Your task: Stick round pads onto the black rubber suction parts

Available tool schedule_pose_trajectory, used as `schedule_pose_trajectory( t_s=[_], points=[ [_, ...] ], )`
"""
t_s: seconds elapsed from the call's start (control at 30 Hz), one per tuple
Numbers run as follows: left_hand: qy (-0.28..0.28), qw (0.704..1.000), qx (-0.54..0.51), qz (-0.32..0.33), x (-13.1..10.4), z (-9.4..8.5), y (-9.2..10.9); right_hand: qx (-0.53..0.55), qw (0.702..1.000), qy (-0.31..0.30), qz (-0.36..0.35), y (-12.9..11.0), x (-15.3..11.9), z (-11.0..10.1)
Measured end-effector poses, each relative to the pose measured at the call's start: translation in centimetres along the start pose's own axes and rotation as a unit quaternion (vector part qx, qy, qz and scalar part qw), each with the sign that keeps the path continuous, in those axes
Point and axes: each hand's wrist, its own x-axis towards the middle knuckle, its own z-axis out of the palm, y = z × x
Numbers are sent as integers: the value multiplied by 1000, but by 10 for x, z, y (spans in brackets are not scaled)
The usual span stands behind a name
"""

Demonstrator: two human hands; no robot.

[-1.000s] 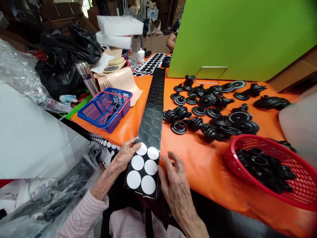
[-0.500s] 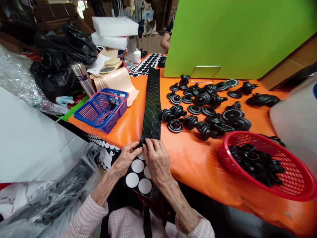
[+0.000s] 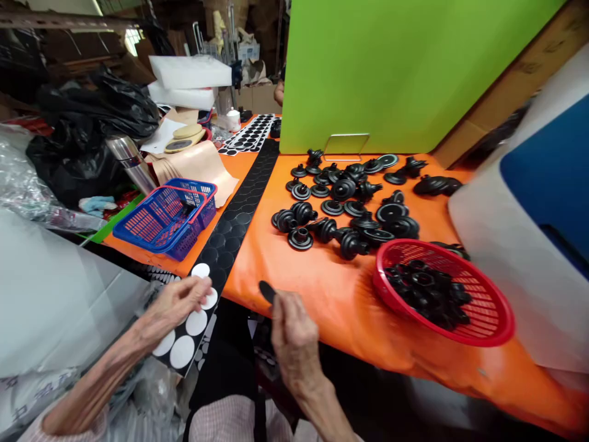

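Observation:
A thin black disc point(image 3: 267, 291) is pinched at its edge between the fingertips of my right hand point(image 3: 294, 334), over the front edge of the orange table. My left hand point(image 3: 181, 301) is closed at the near end of a long black strip of round stickers point(image 3: 234, 221), its fingertips against the white circles. The strip runs back across the table, and its near end hangs over the edge. White round patches show on that end, while the rest carries black discs. Right of the strip, several black ribbed rubber parts point(image 3: 343, 189) lie in a loose group.
A red basket point(image 3: 499, 313) of black parts stands at the right front. A blue basket point(image 3: 133, 233) is left of the strip, near a steel flask point(image 3: 131, 162). A green board point(image 3: 368, 73) rises behind the parts. A white and blue container point(image 3: 488, 202) borders the right.
Both hands were together on the strip; now my right hand has moved away to the right with a black disc. The strip's near end has swung left with my left hand. The view has turned right.

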Motion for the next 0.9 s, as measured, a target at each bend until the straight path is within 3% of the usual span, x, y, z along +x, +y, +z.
schedule_pose_trajectory(
  t_s=[0.03, 0.1, 0.2, 0.27, 0.33, 0.4, 0.47, 0.5, 0.6, 0.67, 0.73, 0.83, 0.9],
  points=[
    [-99, 993, -59, -27, -2, 14, 10, 6, 1000, -5, -11, -7, -4, 3],
    [-197, 969, -145, -43, -1, 40, 30, 50, 998, -29, -9, -16, -7, 4],
    [-207, 960, -190, -1, 9, 68, 53, 181, 975, -44, 119, -12, -1, -7],
    [-254, 952, -168, 22, 19, 78, 67, 268, 930, -23, 250, -1, 8, -17],
    [-300, 948, -77, 73, 32, 90, 82, 320, 883, 15, 343, 13, 16, -26],
    [-225, 958, 58, 170, 49, 107, 96, 328, 864, 63, 377, 23, 23, -32],
    [-72, 949, 171, 255, 69, 130, 106, 312, 864, 100, 381, 30, 24, -39],
    [-22, 941, 203, 269, 80, 141, 109, 305, 868, 100, 378, 32, 23, -44],
    [-10, 940, 216, 264, 104, 169, 110, 296, 881, 52, 365, 37, 13, -59],
    [-20, 943, 201, 264, 112, 174, 106, 284, 888, 30, 361, 41, 4, -68],
    [-34, 948, 178, 263, 112, 167, 102, 277, 890, 11, 362, 45, -3, -73],
    [-147, 972, 32, 182, 100, 141, 96, 272, 901, -23, 338, 47, -4, -76],
    [-253, 955, -133, 77, 89, 123, 93, 258, 920, -35, 293, 45, 1, -76]
  ],
)
